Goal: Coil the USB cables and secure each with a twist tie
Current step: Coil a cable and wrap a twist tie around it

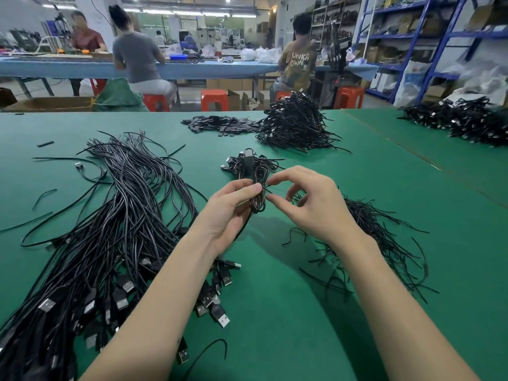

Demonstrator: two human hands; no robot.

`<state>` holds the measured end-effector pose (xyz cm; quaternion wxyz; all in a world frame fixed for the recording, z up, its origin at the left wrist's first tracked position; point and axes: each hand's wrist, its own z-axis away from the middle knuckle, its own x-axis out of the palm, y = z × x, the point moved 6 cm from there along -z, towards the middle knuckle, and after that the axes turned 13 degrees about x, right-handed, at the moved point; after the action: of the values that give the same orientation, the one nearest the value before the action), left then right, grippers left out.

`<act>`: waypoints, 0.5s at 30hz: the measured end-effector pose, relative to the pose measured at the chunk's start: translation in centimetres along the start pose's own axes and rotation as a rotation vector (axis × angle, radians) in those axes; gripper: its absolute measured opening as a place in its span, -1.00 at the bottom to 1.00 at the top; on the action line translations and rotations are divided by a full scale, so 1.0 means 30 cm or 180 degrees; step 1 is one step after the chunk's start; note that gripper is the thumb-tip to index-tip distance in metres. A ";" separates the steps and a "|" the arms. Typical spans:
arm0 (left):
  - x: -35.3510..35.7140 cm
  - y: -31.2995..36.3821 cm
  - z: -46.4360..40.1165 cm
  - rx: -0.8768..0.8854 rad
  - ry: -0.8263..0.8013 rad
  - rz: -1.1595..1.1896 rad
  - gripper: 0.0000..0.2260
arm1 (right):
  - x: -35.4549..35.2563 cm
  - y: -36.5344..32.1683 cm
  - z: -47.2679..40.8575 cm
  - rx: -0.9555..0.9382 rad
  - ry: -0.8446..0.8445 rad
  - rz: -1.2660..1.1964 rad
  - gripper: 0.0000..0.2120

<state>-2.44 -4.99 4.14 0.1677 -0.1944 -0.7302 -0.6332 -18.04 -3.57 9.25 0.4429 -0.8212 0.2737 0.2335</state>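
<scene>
Here the left hand (228, 210) grips the coiled cable (258, 193) above the desk (357, 188); the right hand's (310, 204) fingers (275, 180) pinch at its tie; a slackened grip could let the coil spring open.

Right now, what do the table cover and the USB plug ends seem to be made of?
Table cover: probably a matte green rubber or vinyl mat, judging by its flat, dull surface with no visible weave.
USB plug ends: bright silver shells, likely bare metal, set in black bodies that look like moulded plastic.
</scene>
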 end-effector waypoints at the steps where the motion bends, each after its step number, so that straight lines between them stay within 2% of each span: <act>1: 0.001 -0.001 0.002 0.0002 -0.0023 -0.0051 -0.72 | -0.003 -0.003 0.000 -0.0010 0.0122 -0.0019 -0.93; 2: 0.002 -0.001 0.004 0.0011 -0.0044 -0.0091 -0.71 | 0.000 0.005 -0.003 0.0125 0.0193 -0.0151 -0.97; 4: 0.003 -0.002 0.007 0.0044 -0.0066 -0.0168 -0.71 | 0.033 0.056 -0.010 0.1040 -0.0058 -0.0911 -0.87; 6: 0.004 -0.003 0.009 0.0049 -0.0109 -0.0243 -0.74 | 0.105 0.080 0.016 0.2395 -0.0931 -0.2475 -0.84; 7: 0.006 -0.004 0.011 0.0044 -0.0146 -0.0270 -0.77 | 0.131 0.076 0.036 0.2911 -0.1271 -0.3145 -0.83; 8: 0.007 -0.004 0.011 0.0037 -0.0172 -0.0292 -0.79 | 0.139 0.076 0.048 0.3129 -0.1437 -0.3445 -0.84; 9: 0.007 -0.004 0.009 0.0024 -0.0172 -0.0303 -0.80 | 0.135 0.079 0.047 0.3078 -0.1477 -0.3356 -0.87; 11: -0.002 -0.008 0.004 -0.0018 -0.0077 -0.0273 -0.77 | 0.090 0.081 0.023 0.2328 -0.1234 -0.2398 -0.96; 13: -0.013 -0.011 -0.001 -0.0047 0.0036 -0.0227 -0.79 | 0.036 0.064 0.006 0.1374 -0.0800 -0.1288 -0.82; 15: -0.020 -0.012 -0.002 -0.0068 0.0090 -0.0191 -0.84 | 0.012 0.045 -0.003 0.0716 -0.0470 -0.0501 -0.75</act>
<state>-2.11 -5.15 3.54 0.1569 -0.1652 -0.7264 -0.6484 -18.65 -4.35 8.27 0.5680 -0.7659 0.1996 0.2257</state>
